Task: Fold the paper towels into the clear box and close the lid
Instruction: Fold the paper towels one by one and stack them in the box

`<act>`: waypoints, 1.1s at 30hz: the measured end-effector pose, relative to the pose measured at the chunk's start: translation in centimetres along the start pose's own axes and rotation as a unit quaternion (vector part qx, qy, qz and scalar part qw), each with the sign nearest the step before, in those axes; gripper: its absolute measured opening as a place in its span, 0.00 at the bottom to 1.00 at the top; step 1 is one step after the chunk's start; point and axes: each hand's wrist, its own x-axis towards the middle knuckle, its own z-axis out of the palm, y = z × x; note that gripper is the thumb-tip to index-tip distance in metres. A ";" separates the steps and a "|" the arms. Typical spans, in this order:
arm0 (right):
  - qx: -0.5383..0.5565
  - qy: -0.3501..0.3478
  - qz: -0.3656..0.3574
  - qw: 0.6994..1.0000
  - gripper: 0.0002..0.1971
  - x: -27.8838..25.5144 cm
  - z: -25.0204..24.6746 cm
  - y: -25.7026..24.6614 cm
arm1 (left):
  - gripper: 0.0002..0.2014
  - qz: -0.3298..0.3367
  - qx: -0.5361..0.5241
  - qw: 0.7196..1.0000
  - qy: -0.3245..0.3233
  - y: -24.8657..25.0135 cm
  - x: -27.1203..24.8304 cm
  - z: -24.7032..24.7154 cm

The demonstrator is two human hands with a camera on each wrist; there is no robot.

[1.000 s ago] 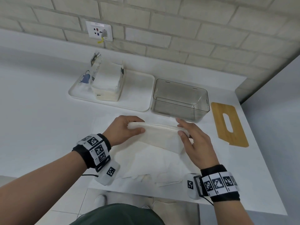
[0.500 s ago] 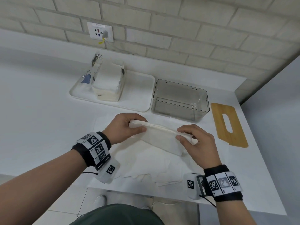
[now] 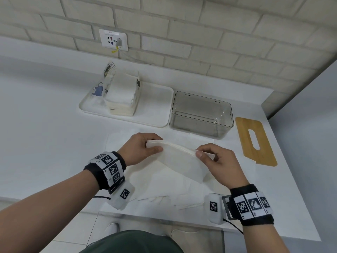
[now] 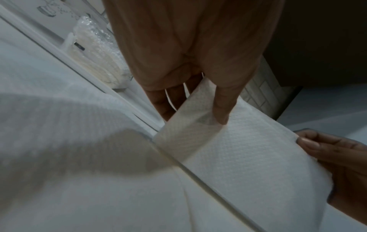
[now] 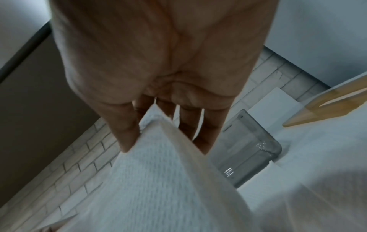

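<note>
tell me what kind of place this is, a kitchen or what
Probably a home kitchen or utility counter: a white countertop against a pale brick wall with a wall socket, and a tray holding an opened paper towel pack.

Two hands (image 3: 140, 150), one clear box (image 3: 201, 114), one lid (image 3: 255, 141)

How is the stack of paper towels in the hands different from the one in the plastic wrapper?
The held stack is bare and thin, lifted off the table, gripped at its ends by the left hand and right hand. The wrapped stack is thicker, sits inside its torn-open wrapper on the white tray, and nobody touches it. Both are white, folded paper towels.
</note>
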 end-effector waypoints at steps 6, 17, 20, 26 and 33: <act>-0.007 0.067 -0.002 0.998 0.03 0.6 -0.3 -0.8 | 0.05 0.002 -0.012 1.000 0.011 0.4 0.1 0.1; -0.077 0.136 -0.104 0.982 0.06 2.0 -1.6 -4.7 | 0.04 0.003 -0.014 1.000 0.003 0.2 0.0 0.4; -0.100 0.192 -0.167 0.962 0.06 1.9 -3.1 -7.3 | 0.09 -0.008 -0.013 1.000 0.017 0.0 0.4 0.3; 0.260 0.076 -0.153 0.950 0.05 1.2 -5.3 -9.6 | 0.08 -0.049 -0.035 0.998 -0.007 1.2 0.6 0.1; 0.094 0.011 0.115 0.989 0.03 5.3 1.2 0.1 | 0.15 -0.138 -0.143 0.980 0.000 0.3 1.1 0.4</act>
